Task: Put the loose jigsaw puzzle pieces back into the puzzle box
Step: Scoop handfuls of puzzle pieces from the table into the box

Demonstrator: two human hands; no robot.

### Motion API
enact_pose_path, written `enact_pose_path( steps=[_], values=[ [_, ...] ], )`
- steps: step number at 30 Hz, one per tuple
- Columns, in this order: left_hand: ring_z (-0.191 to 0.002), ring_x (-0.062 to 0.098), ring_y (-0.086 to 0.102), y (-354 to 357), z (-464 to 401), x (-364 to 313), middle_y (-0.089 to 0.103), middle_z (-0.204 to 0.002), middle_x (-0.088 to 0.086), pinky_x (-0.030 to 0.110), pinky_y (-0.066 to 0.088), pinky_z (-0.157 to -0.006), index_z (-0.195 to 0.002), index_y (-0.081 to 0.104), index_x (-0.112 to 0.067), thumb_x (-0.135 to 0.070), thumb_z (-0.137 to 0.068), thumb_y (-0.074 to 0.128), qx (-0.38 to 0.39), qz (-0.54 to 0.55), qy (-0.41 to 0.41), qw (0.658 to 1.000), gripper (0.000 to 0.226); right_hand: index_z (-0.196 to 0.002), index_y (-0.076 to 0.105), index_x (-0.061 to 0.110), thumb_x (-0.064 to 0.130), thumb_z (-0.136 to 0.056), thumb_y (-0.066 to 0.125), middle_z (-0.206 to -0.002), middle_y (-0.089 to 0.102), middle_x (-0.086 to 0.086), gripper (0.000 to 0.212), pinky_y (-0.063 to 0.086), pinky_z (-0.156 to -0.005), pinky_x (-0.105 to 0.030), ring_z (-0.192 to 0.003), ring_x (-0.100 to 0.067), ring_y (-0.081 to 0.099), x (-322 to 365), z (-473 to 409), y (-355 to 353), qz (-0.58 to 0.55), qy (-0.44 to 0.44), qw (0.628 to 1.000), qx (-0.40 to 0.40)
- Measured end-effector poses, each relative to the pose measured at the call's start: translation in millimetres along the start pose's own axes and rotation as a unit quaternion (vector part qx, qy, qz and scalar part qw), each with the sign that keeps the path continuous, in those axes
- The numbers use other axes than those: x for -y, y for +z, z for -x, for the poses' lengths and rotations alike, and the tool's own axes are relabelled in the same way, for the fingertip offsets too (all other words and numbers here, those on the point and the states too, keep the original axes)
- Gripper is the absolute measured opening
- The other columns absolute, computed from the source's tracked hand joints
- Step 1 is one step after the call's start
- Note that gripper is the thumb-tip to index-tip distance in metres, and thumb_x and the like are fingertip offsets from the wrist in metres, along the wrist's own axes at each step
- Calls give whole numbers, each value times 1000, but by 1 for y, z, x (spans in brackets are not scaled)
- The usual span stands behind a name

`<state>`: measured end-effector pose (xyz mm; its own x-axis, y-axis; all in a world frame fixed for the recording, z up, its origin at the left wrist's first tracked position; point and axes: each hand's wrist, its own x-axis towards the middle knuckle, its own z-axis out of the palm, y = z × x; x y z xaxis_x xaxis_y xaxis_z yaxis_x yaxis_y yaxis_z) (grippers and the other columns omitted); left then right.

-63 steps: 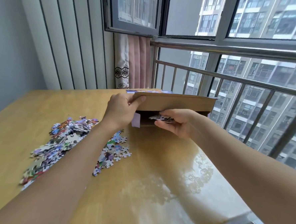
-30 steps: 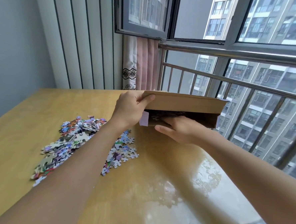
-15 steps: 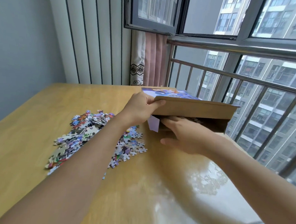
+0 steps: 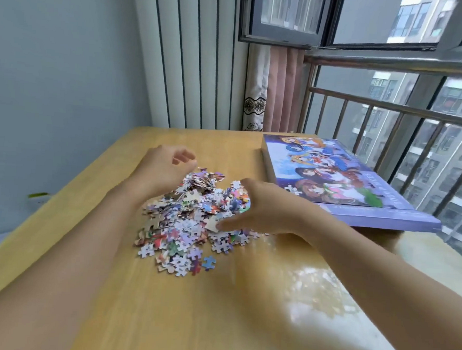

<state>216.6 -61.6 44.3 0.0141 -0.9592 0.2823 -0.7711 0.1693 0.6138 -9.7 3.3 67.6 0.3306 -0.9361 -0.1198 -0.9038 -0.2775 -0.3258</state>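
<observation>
Both hands sit at the pile of puzzle pieces on the table: right hand cupped open against it, left hand loosely curled, empty; farther right lies the puzzle box, lid down

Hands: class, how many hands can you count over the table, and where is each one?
2. The left hand hovers at the far left edge of the puzzle pieces; the right hand rests on the heap's right side, beside the puzzle box.
</observation>
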Motion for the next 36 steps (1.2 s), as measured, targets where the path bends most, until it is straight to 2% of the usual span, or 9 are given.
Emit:
enact_pose_path(
  steps=[2,5,10,15,21,24,27,31,36],
  values=[
    [-112,20,61,-1,11,27,67,-125,-1,38,49,-95,-121,67,-25,-56,-94,56,-21,-69,-58,996,43,-136,45,15,72,-64,80,-138,54,-1,99,45,-88,-34,-113,-22,52,7,-12,10,-9,47,998,49],
    [-114,29,60,-6,26,52,66,-127,7,38,50,-92,-128,61,-20,-70,-92,44,24,-209,-128,969,65,-157,18,20,76,-51,84,-158,39,-1,137,42,-107,-39,-139,-27,43,11,-36,24,-3,90,991,99],
    [-66,29,67,-10,30,41,60,-77,7,34,58,-68,-95,63,-8,-74,-93,31,133,-192,-193,953,73,-160,0,31,75,-43,88,-163,30,-1,152,36,-115,-49,-149,-33,27,16,-65,34,10,89,992,86],
    [-72,25,73,-9,31,29,64,-90,11,34,58,-75,-97,52,-18,-61,-98,43,168,-94,-175,965,44,-157,23,35,58,-50,94,-159,36,7,130,39,-109,-38,-144,-24,37,17,-77,32,-21,32,997,74],
    [-67,20,67,-4,29,32,62,-90,4,29,55,-61,-120,63,-17,-34,-105,46,140,8,-139,980,29,-140,50,36,46,-62,93,-142,52,4,90,43,-87,-32,-119,-21,53,11,-77,35,-40,-46,998,27],
    [-68,24,69,-3,27,34,55,-84,-1,42,59,-75,-122,63,-17,-28,-105,44,132,49,-148,979,28,-136,54,32,40,-69,91,-136,55,3,77,43,-83,-30,-110,-18,53,7,-76,38,-48,-77,996,3],
    [-67,19,61,-4,25,34,52,-90,0,41,61,-80,-121,64,-18,-26,-105,46,115,92,-146,978,25,-130,59,28,28,-78,85,-140,55,4,58,41,-78,-27,-106,-16,52,3,-77,41,-66,-95,992,-39],
    [-79,22,62,-3,25,36,59,-120,9,44,59,-87,-117,65,-19,-23,-104,49,104,126,-141,976,21,-124,62,28,22,-76,85,-134,57,3,54,41,-78,-27,-105,-15,52,-2,-80,43,-102,-96,988,-59],
    [-95,25,68,-2,24,39,65,-114,7,41,62,-79,-113,66,-19,-21,-103,52,47,158,-119,979,17,-118,65,29,17,-71,89,-126,57,0,54,55,-82,-37,-106,-23,59,-3,-83,42,-164,-88,979,-89]
  ],
)
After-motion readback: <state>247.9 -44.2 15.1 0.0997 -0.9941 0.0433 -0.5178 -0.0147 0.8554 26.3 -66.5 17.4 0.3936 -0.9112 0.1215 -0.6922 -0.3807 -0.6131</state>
